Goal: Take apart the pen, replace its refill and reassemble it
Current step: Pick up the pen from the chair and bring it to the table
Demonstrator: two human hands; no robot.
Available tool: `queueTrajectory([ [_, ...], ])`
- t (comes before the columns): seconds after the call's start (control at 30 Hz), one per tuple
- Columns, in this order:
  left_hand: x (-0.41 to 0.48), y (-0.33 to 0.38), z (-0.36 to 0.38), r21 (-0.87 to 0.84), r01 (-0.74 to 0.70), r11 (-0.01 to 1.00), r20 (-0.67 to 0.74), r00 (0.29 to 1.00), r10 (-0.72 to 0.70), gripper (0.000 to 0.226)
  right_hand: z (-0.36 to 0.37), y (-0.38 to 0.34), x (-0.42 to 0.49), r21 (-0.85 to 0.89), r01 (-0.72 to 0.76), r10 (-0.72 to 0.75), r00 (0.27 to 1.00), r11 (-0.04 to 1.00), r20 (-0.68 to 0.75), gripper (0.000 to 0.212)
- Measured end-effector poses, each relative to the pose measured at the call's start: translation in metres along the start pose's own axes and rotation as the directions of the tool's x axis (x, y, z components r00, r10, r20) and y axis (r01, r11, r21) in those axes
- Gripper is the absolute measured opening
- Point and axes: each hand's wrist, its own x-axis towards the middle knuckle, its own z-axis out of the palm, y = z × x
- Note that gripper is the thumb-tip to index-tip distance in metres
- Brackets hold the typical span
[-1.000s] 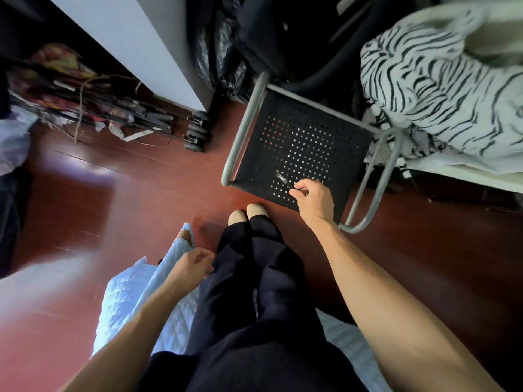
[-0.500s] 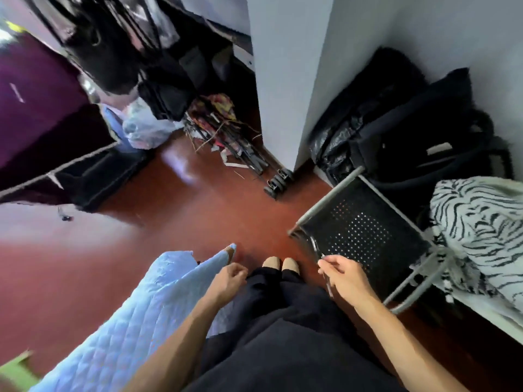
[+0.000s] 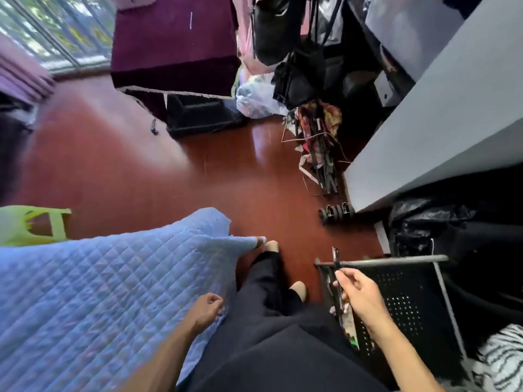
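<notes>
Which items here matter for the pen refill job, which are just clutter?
Job: pen, held in right hand; left hand free.
Clutter: blue quilt, perforated black stool, green stool, striped fabric, plastic bag.

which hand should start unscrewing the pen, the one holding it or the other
Probably the left hand does the twisting. The right hand already pinches the pen above the black perforated stool, so it can steady it. The left rests loosely closed and apparently empty on the blue quilt.
</notes>
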Motion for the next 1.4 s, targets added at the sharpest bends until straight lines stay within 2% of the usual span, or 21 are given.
queueTrajectory([
  [0.13,0.007,-0.017,-0.011,0.014,0.063,0.998,-0.026,0.998,-0.063,0.028,0.015,-0.023,0.026,-0.027,0.023,-0.022,0.999,0.999,0.036,0.005],
  [0.27,0.029,-0.002,-0.035,-0.035,0.09,0.995,-0.073,0.993,-0.092,0.042,0.035,-0.058,0.057,-0.068,0.043,-0.039,0.997,0.997,0.065,0.005],
  [0.33,0.044,0.014,-0.05,-0.019,0.059,0.998,-0.059,0.996,-0.06,0.044,0.044,-0.08,0.073,-0.086,0.058,-0.053,0.996,0.995,0.066,0.006],
  [0.43,0.063,0.048,-0.074,-0.06,0.025,0.998,-0.027,0.999,-0.027,0.029,0.054,-0.114,0.089,-0.058,0.057,-0.054,0.997,0.997,0.047,0.007],
  [0.53,0.084,0.088,-0.103,-0.105,-0.05,0.993,-0.015,0.999,0.049,0.035,0.06,-0.149,0.102,-0.049,0.084,-0.082,0.996,0.995,0.036,0.006],
  [0.73,0.118,0.173,-0.158,-0.258,-0.103,0.961,-0.076,0.993,0.087,0.015,0.078,-0.205,0.14,-0.096,0.095,-0.088,0.993,0.991,0.08,0.009],
  [0.87,0.138,0.21,-0.184,-0.295,-0.138,0.946,-0.141,0.985,0.099,0.02,0.092,-0.239,0.183,-0.123,0.095,-0.076,0.986,0.988,0.15,0.009],
  [1.07,0.148,0.236,-0.209,-0.411,-0.037,0.911,-0.186,0.981,-0.045,0.027,0.112,-0.3,0.262,-0.143,0.141,-0.1,0.96,0.98,0.261,0.01],
  [1.13,0.149,0.236,-0.213,-0.452,0.024,0.892,-0.2,0.971,-0.128,0.022,0.12,-0.323,0.286,-0.155,0.164,-0.111,0.945,0.974,0.307,0.01],
  [1.27,0.147,0.234,-0.216,-0.533,0.111,0.839,-0.193,0.949,-0.248,0.015,0.144,-0.364,0.322,-0.187,0.209,-0.118,0.906,0.96,0.406,0.011],
  [1.4,0.146,0.228,-0.22,-0.592,0.162,0.79,-0.161,0.936,-0.313,0.02,0.172,-0.406,0.345,-0.172,0.206,-0.111,0.89,0.963,0.441,0.01],
])
